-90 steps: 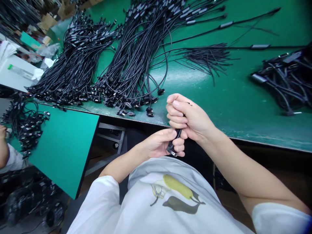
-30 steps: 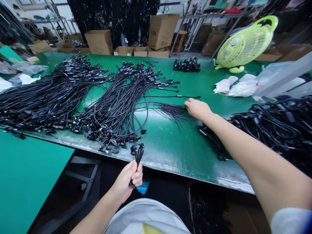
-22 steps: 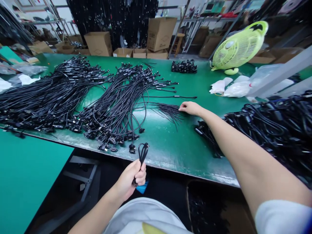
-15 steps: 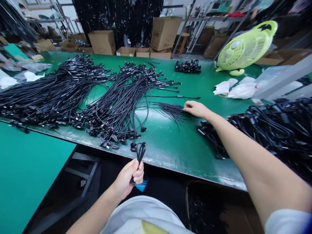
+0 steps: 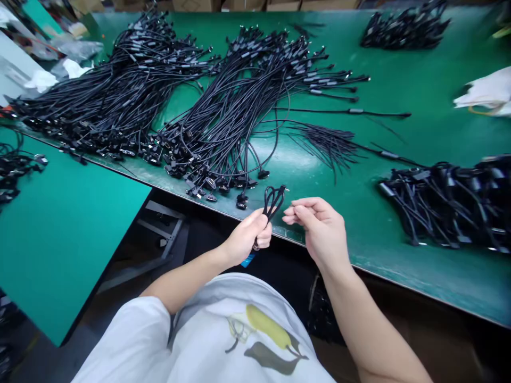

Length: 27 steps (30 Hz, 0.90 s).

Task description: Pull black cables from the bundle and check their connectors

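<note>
My left hand [image 5: 248, 236] is closed around a black cable [image 5: 273, 201] folded into a small loop bundle. The loops and a connector stick out above its fist, and part of the cable is hidden in the palm. Close by on the right, my right hand [image 5: 319, 223] is held in a pinch, apart from the loops. Whatever lies between those fingertips is too small to make out. Beyond both hands, a pile of short, thin black ties [image 5: 331, 141] lies on the green table [image 5: 307, 197].
Two large heaps of straight black cables [image 5: 239, 106] spread over the table's left and middle. Folded cables [image 5: 451, 202] are stacked at right, with another folded pile [image 5: 405, 26] at the back. A white wrapping [image 5: 487, 93] lies far right. A lower green surface [image 5: 72, 239] adjoins at left.
My right hand has come back from the tie pile to beside the looped cable. My left hand still grips the cable. The view has tilted down.
</note>
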Motion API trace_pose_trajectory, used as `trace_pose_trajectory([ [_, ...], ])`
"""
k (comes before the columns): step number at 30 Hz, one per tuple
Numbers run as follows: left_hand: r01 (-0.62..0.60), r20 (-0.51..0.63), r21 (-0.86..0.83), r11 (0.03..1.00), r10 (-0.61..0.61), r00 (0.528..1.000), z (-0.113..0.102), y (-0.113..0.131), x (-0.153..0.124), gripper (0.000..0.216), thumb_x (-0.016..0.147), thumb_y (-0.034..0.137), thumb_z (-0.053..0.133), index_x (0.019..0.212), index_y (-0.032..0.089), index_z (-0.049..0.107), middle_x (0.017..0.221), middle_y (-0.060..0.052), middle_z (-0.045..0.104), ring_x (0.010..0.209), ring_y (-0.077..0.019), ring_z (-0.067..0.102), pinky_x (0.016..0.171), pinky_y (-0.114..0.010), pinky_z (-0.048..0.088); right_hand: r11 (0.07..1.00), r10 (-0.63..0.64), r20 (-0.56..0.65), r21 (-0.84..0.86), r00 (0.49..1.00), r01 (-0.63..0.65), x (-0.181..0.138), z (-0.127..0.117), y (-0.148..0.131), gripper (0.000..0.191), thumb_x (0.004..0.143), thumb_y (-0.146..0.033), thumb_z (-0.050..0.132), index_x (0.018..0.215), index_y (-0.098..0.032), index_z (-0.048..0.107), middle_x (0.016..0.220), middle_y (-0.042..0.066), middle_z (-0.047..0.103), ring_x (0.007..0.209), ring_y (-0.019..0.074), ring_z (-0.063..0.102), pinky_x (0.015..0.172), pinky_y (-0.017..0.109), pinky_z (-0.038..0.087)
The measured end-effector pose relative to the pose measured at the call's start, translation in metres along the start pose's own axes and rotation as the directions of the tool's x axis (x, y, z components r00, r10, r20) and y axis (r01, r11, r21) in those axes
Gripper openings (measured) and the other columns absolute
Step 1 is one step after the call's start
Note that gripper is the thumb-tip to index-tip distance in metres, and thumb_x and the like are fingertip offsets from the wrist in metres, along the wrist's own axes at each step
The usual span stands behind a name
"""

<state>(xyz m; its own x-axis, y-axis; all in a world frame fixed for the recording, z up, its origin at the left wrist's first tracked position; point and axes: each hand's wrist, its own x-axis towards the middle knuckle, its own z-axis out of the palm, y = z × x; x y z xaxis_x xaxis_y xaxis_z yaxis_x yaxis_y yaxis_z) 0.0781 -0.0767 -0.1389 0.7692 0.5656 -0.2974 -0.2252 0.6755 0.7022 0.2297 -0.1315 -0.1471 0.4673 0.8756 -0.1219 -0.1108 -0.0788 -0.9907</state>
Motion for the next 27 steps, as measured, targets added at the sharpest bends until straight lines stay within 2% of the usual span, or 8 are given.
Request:
trace_pose_trajectory([
  [4, -0.099, 0.02, 0.12, 0.988, 0.097, 0.995, -0.003, 0.0, 0.0, 0.069, 0.083, 0.06, 0.062, 0.13, 0.012, 0.049, 0.057, 0.01, 0.031, 0.049, -0.0064, 0.025, 0.049, -0.022, 0.02, 0.995, 0.094, 0.19, -0.037, 0.977, -0.088, -0.006, 0.007, 0.008, 0.028, 0.08, -0.045, 0.068, 0.089, -0.019, 0.062, 0.073, 0.002, 0.068, 0.062, 0.0146, 0.064, 0.065, 0.03, 0.054],
  [8, -0.194, -0.032, 0.527, 0.828, 0.248, 0.968, -0.012, 0.002, -0.002, 0.054, 0.095, 0.049, 0.047, 0.134, 0.012, 0.053, 0.061, 0.005, 0.041, 0.057, -0.0103, 0.038, 0.058, -0.023, 0.034, 0.822, -0.126, 0.32, -0.496, 0.939, 0.279, -0.013, 0.005, 0.0, 0.022, 0.091, -0.039, 0.055, 0.089, -0.02, 0.066, 0.078, 0.005, 0.069, 0.07, 0.0173, 0.063, 0.069, 0.032, 0.05],
  [11, -0.202, 0.0, 0.749, 0.631, 0.305, 0.952, -0.017, 0.009, -0.006, 0.047, 0.095, 0.034, 0.047, 0.14, 0.017, 0.05, 0.085, -0.003, 0.063, 0.082, -0.0174, 0.056, 0.08, -0.029, 0.044, 0.388, -0.363, 0.547, -0.647, 0.755, 0.656, -0.016, 0.003, -0.012, 0.024, 0.095, -0.029, 0.047, 0.091, -0.022, 0.069, 0.084, 0.008, 0.069, 0.075, 0.0198, 0.061, 0.073, 0.036, 0.046],
  [15, -0.134, 0.053, 0.777, 0.615, 0.147, 0.988, -0.009, 0.021, -0.018, 0.045, 0.095, 0.03, 0.047, 0.137, 0.018, 0.054, 0.116, -0.012, 0.065, 0.119, -0.0252, 0.053, 0.105, -0.037, 0.036, -0.005, -0.433, 0.822, -0.413, 0.37, 0.911, -0.014, 0.004, -0.037, 0.028, 0.095, -0.019, 0.042, 0.098, -0.023, 0.07, 0.112, 0.007, 0.068, 0.096, 0.0224, 0.06, 0.074, 0.037, 0.046],
  [18, -0.073, 0.056, 0.729, 0.681, 0.047, 0.997, -0.004, 0.024, -0.024, 0.031, 0.09, 0.034, 0.057, 0.116, 0.022, 0.068, 0.084, -0.005, 0.065, 0.099, -0.0212, 0.058, 0.095, -0.032, 0.042, -0.284, -0.347, 0.926, -0.254, 0.148, 0.925, -0.011, 0.005, -0.055, 0.028, 0.095, -0.014, 0.04, 0.09, -0.017, 0.068, 0.107, 0.01, 0.068, 0.089, 0.021, 0.058, 0.07, 0.036, 0.045],
  [21, 0.128, 0.018, 0.597, 0.792, -0.173, 0.985, -0.007, 0.018, -0.019, 0.041, 0.084, 0.052, 0.062, 0.109, 0.021, 0.068, 0.055, 0.006, 0.039, 0.053, -0.0103, 0.034, 0.052, -0.022, 0.032, -0.404, -0.237, 0.971, -0.121, 0.023, 0.907, -0.007, 0.004, -0.064, 0.028, 0.097, -0.016, 0.04, 0.077, -0.016, 0.06, 0.08, 0.005, 0.061, 0.069, 0.0152, 0.052, 0.062, 0.032, 0.042],
  [24, 0.227, 0.044, 0.486, 0.844, -0.284, 0.958, -0.012, 0.01, -0.009, 0.055, 0.075, 0.066, 0.067, 0.105, 0.02, 0.067, 0.05, 0.009, 0.027, 0.047, -0.0059, 0.016, 0.047, -0.021, 0.013, -0.456, -0.173, 0.984, -0.049, -0.034, 0.889, -0.004, 0.001, -0.067, 0.025, 0.095, -0.017, 0.046, 0.071, -0.016, 0.056, 0.074, 0.003, 0.054, 0.067, 0.0129, 0.052, 0.059, 0.028, 0.039],
  [27, 0.232, 0.01, 0.419, 0.878, -0.26, 0.966, -0.015, 0.006, -0.001, 0.038, 0.074, 0.056, 0.073, 0.093, 0.023, 0.07, 0.05, 0.005, 0.041, 0.041, -0.007, 0.027, 0.043, -0.022, 0.021, -0.509, -0.115, 0.992, -0.009, -0.058, 0.861, -0.005, 0.0, -0.068, 0.028, 0.091, -0.014, 0.048, 0.063, -0.015, 0.053, 0.071, 0.003, 0.051, 0.063, 0.012, 0.051, 0.058, 0.028, 0.038],
])
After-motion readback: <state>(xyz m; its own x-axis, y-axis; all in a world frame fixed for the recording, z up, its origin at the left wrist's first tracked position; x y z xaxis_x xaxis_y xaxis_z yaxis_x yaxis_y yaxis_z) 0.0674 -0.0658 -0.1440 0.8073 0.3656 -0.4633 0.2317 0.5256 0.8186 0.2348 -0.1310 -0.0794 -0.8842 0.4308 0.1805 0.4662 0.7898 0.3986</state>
